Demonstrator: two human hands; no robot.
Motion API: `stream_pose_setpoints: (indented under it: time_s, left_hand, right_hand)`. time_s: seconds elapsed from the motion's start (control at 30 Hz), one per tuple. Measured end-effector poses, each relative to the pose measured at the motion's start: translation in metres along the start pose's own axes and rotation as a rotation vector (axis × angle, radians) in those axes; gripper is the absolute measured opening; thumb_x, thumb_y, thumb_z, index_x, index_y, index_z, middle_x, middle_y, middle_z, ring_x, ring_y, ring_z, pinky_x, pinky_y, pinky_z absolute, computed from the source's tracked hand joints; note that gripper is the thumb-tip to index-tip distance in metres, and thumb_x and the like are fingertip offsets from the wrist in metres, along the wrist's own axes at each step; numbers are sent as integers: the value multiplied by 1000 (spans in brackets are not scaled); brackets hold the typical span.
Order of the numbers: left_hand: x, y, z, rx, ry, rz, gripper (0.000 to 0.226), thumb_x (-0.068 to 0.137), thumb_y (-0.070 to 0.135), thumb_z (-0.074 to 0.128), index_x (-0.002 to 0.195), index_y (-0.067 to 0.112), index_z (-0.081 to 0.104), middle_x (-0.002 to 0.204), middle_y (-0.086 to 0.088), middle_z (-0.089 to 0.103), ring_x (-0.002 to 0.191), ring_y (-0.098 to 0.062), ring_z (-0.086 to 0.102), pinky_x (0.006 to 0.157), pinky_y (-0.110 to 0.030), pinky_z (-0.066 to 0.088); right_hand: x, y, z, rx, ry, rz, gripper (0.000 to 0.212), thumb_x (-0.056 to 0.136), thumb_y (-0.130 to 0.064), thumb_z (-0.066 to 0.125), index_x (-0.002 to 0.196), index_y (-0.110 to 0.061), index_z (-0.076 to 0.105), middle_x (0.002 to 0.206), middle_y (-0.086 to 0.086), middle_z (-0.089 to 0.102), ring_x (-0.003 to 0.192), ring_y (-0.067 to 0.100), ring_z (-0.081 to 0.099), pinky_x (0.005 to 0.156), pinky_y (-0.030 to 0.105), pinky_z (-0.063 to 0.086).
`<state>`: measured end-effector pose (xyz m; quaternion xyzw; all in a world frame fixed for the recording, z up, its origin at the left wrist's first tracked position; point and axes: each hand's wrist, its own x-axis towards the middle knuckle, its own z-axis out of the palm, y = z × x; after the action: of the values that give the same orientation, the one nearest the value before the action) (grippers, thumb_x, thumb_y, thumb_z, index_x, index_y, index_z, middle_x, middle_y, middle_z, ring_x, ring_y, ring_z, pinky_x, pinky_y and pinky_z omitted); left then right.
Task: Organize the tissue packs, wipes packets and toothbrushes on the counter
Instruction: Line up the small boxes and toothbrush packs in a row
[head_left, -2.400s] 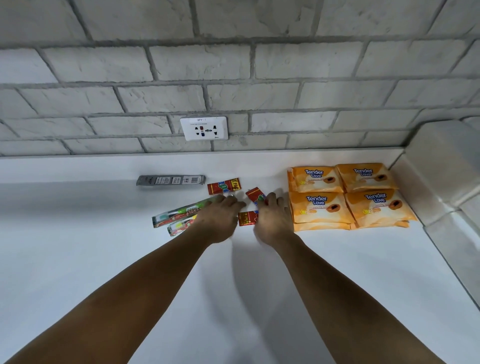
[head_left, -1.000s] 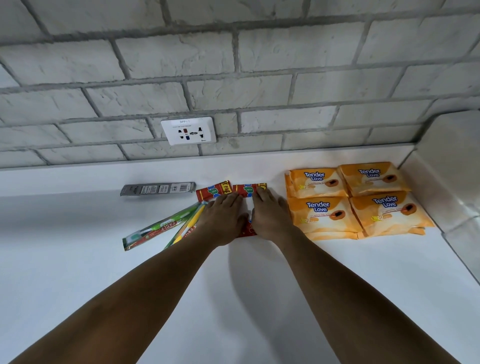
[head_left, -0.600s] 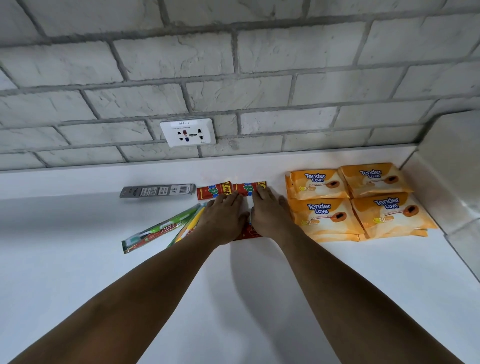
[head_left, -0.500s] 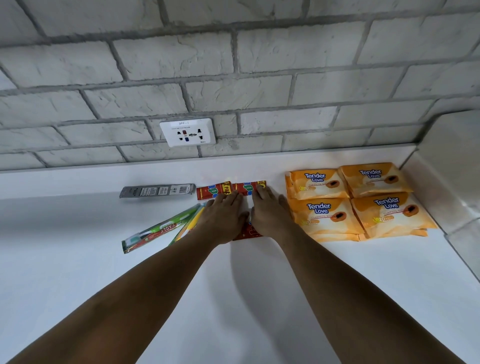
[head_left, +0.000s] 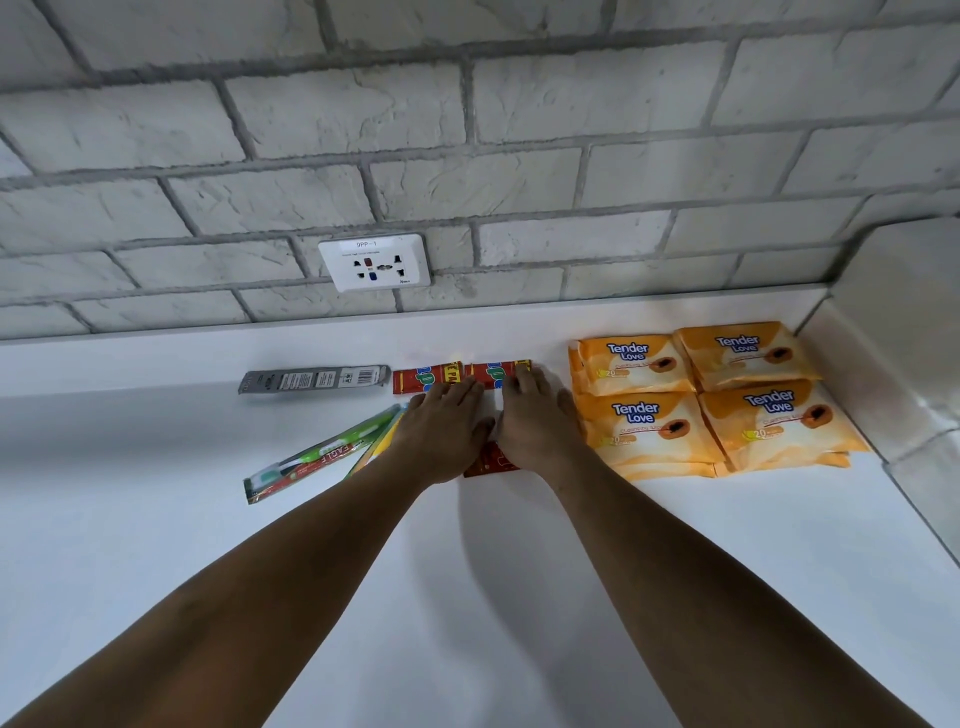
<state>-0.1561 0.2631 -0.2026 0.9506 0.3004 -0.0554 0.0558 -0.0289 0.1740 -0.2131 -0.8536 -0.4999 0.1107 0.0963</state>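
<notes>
Both my hands lie flat, palms down, side by side on small red tissue packs. My left hand (head_left: 441, 431) touches the back-left red pack (head_left: 422, 378) with its fingertips. My right hand (head_left: 535, 421) has its fingertips on the back-right red pack (head_left: 493, 372). Another red pack (head_left: 491, 461) peeks out from under both palms. Orange wipes packets (head_left: 644, 415) sit stacked in a two-by-two block to the right. Two toothbrush packs, a green and red one (head_left: 311, 457) and a yellow one (head_left: 382, 441), lie slanted to the left, partly under my left wrist. A grey toothbrush pack (head_left: 314, 379) lies along the back.
The white counter (head_left: 156, 519) meets a grey brick wall with a socket plate (head_left: 375, 262) at the back. A white raised ledge (head_left: 893, 364) bounds the counter on the right, just beyond the wipes.
Since 2.4 s ago the two loose red packs have been lined up in a row at the back, and the toothbrush packs have slid left. In the last second my hands have stayed almost still.
</notes>
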Motion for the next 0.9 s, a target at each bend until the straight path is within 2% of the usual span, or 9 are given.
stream_pose_setpoints:
  time_s: [0.1, 0.2, 0.33, 0.43, 0.57, 0.7, 0.9]
  left_hand:
    - [-4, -7, -7, -50, 80, -51, 62, 108, 49, 36, 161, 17, 32, 165, -5, 36, 149, -30, 34, 120, -50, 32]
    - [-8, -22, -14, -86, 162, -110, 53, 108, 45, 39, 152, 16, 44, 153, -6, 48, 139, -31, 44, 111, -49, 40]
    - [-14, -42, -13, -54, 117, -136, 51, 108, 44, 40, 147, 12, 50, 150, -9, 53, 139, -35, 44, 109, -48, 40]
    - [-19, -55, -6, -15, 87, -123, 46, 107, 46, 40, 137, 17, 58, 144, -5, 58, 131, -33, 51, 102, -44, 45]
    - [-25, -63, -4, 0, 64, -94, 43, 107, 43, 40, 139, 20, 58, 151, -2, 53, 133, -32, 51, 104, -44, 44]
    - [-30, -67, -5, -34, 92, -97, 39, 108, 42, 40, 133, 20, 60, 139, -3, 61, 124, -31, 55, 97, -43, 47]
    - [-36, -67, -10, -50, 93, -40, 38, 107, 39, 40, 135, 22, 58, 135, -3, 63, 124, -31, 54, 96, -42, 44]
  right_hand:
    - [-4, -7, -8, 12, 61, -12, 71, 101, -34, 56, 162, -16, 23, 171, 8, 13, 159, 31, 4, 127, 56, 14]
    - [-4, -20, -14, 91, 53, -68, 68, 101, -24, 56, 162, -16, 25, 172, 7, 15, 159, 30, 3, 127, 56, 12]
    - [-1, -39, -9, 69, -38, -147, 63, 104, -28, 48, 162, -17, 25, 172, 2, 16, 159, 30, -2, 127, 59, 5]
    - [-3, -49, -1, 8, -101, -186, 60, 106, -27, 46, 162, -21, 25, 172, -1, 16, 159, 33, -4, 125, 64, 2]
    - [-7, -55, 1, -65, -141, -214, 65, 104, -24, 48, 163, -20, 22, 171, 2, 17, 159, 33, -2, 124, 66, 3]
    - [-10, -60, -3, -105, -95, -253, 61, 100, -19, 52, 158, -17, 33, 164, 6, 31, 158, 34, 11, 124, 67, 9]
    - [-19, -65, -4, -166, -102, -244, 57, 99, -20, 52, 154, -15, 39, 159, 10, 31, 151, 38, 19, 124, 64, 13]
